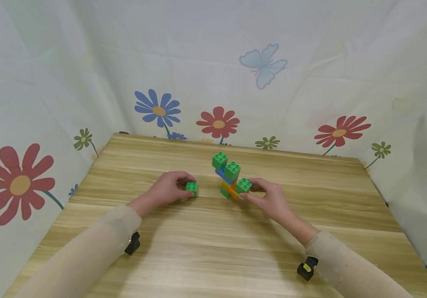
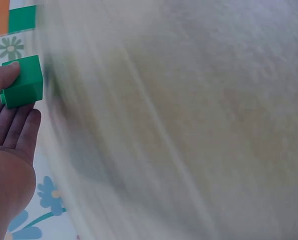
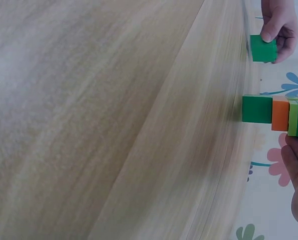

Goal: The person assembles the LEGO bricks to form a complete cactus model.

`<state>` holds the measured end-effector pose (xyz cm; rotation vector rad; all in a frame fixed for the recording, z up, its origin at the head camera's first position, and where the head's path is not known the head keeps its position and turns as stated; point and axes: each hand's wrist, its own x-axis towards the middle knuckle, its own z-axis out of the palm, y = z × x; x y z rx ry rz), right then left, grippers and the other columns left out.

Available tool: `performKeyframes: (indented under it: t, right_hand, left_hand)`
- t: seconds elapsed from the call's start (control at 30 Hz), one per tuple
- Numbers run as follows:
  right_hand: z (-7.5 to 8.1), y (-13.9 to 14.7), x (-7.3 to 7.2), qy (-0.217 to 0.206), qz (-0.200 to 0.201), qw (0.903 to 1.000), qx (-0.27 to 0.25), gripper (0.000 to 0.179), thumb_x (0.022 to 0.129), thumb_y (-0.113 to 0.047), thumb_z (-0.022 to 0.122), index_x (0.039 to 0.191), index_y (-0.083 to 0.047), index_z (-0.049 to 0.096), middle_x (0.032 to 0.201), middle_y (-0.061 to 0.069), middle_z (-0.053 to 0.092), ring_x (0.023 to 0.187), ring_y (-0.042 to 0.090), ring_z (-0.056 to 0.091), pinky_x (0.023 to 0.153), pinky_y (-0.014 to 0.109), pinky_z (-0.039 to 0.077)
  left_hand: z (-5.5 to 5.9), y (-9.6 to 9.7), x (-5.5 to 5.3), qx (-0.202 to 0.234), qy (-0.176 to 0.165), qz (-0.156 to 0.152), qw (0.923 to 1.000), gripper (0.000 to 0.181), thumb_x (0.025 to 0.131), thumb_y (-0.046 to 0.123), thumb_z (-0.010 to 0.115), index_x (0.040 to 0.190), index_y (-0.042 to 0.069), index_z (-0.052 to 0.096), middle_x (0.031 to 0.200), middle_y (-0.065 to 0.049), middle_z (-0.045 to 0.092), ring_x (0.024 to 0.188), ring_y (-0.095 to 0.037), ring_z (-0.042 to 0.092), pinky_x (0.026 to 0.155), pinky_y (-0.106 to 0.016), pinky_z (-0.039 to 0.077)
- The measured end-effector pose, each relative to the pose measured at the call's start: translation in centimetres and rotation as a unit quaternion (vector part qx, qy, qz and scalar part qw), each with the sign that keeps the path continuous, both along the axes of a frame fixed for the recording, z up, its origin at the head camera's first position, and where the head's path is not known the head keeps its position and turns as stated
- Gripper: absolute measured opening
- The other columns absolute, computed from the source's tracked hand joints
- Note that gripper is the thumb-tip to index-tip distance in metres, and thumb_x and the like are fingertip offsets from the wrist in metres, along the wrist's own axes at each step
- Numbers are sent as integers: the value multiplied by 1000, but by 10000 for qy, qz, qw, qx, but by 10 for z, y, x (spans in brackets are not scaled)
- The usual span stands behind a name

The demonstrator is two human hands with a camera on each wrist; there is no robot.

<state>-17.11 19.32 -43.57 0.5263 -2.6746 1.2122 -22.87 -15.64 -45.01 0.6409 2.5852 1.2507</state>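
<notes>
My left hand (image 1: 166, 189) pinches a loose green building brick (image 1: 191, 189) between thumb and fingers, just left of a small brick structure. The left wrist view also has this green brick (image 2: 26, 85) at its left edge. In the structure, a green base brick (image 1: 225, 191) carries an orange piece (image 1: 230, 190), with lime and a blue piece (image 1: 225, 176) above. Two green bricks top it, one farther back (image 1: 219, 160) and one nearer (image 1: 232, 170). On its right side sits another green brick (image 1: 244, 185), which my right hand (image 1: 271, 198) grips by thumb and fingers.
The wooden table (image 1: 213, 248) has a straight back edge below a white curtain (image 1: 198, 49) printed with flowers and a butterfly. Black wrist devices (image 1: 133, 243) hang by both sleeves. The table surface fills most of both wrist views.
</notes>
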Motion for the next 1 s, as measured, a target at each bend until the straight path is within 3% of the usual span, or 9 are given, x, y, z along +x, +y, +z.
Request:
performKeyframes:
  t: [0.2,0.6,0.77,1.0]
  right_hand:
    - [0,1,0,26,17,10000,24,44,89,-24,90,126,-6,75,108,9,81,102,31,78,89,52,65]
    - [0,1,1,44,52,10000,-48,43,89,-22,90,126,-5,75,106,11,81,102,33,78,89,54,65]
    - [0,1,1,86,77,9999,-83,43,88,-21,90,125,-5,76,104,11,81,101,32,78,89,53,65]
    - [0,1,1,209,104,9997,-92,43,87,-21,92,124,-6,76,102,9,81,99,31,79,88,53,65]
  left_hand:
    - [18,-1,0,-36,216,-61,9997,34,91,15,88,122,10,77,119,-3,75,109,-23,71,103,-42,60]
    - [74,19,16,-90,830,-168,9964,40,88,19,91,126,12,77,118,0,76,105,-21,72,100,-40,62]
    - [91,34,22,16,859,-45,9963,41,90,21,90,127,10,77,120,-2,77,109,-27,73,101,-43,61]
    - [107,57,25,224,799,270,9962,44,91,25,89,130,11,75,119,-1,77,106,-21,73,101,-41,61]
